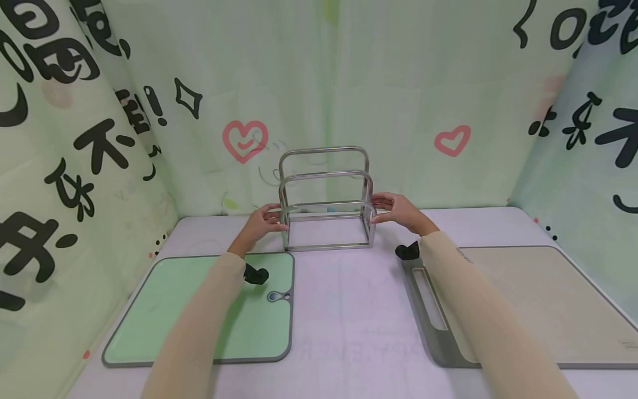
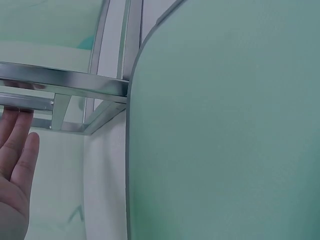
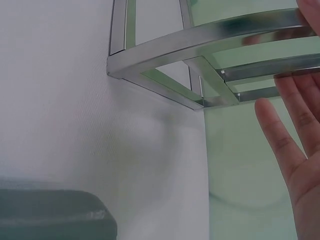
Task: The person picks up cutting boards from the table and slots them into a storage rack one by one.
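Observation:
A silver metal rack [image 1: 329, 246] with three upright hoops stands on the table in front of me. My left hand [image 1: 259, 224] holds its left side, the thumb at the front hoop and the fingers farther back. On the opposite side my right hand [image 1: 401, 213] grips the rack in the same way. In the left wrist view, fingertips of the left hand [image 2: 15, 165] meet a bar of the rack [image 2: 75, 80]. The right wrist view has fingers of the right hand [image 3: 300, 130] against a rear hoop, with the front hoop of the rack [image 3: 165, 45] nearer.
A green cutting board [image 1: 254, 327] with a grey rim lies flat at the left, under my left forearm. At the right lies a beige cutting board [image 1: 538, 299] with a grey handle edge. A printed curtain [image 1: 399, 83] hangs right behind and beside the white table [image 1: 349, 321].

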A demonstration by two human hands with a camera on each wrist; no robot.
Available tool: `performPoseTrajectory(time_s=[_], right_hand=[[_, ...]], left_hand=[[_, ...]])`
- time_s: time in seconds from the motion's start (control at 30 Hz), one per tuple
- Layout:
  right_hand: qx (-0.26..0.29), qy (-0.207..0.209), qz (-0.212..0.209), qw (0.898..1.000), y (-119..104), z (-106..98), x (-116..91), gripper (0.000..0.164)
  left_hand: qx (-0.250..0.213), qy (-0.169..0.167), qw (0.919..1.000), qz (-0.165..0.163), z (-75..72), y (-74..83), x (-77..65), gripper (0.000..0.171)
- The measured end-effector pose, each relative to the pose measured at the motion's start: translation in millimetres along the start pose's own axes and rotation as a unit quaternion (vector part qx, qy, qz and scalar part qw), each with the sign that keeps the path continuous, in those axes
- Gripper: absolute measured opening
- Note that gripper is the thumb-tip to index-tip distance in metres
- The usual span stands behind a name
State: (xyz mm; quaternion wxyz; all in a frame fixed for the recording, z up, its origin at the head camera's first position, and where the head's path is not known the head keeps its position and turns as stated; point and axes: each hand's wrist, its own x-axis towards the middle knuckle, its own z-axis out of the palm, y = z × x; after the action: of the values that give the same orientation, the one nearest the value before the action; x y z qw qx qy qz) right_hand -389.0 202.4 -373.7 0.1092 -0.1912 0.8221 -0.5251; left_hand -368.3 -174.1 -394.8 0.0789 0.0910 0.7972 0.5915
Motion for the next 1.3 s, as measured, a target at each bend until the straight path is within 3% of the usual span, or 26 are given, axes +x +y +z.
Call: performPoseTrajectory(time_s=[0.57, 1.13, 1.3], right_hand=[[-0.019, -0.002, 0.013, 1.0, 3.6, -12.4, -16.0, 0.072], [-0.045, -0.005, 0.011, 0.999, 2.0, -14.6, -24.4, 0.07], [-0.055, -0.007, 0.004, 0.998, -0.2, -16.6, -31.2, 0.07]], left_hand=[[-0.004, -0.006, 1.0, 0.006, 18.1, 6.9, 1.4, 0.065], [0.008, -0.013, 0.9996, 0.024, 23.1, 3.2, -1.5, 0.063], [0.024, -0.019, 0.9993, 0.022, 25.2, 9.3, -6.4, 0.064]])
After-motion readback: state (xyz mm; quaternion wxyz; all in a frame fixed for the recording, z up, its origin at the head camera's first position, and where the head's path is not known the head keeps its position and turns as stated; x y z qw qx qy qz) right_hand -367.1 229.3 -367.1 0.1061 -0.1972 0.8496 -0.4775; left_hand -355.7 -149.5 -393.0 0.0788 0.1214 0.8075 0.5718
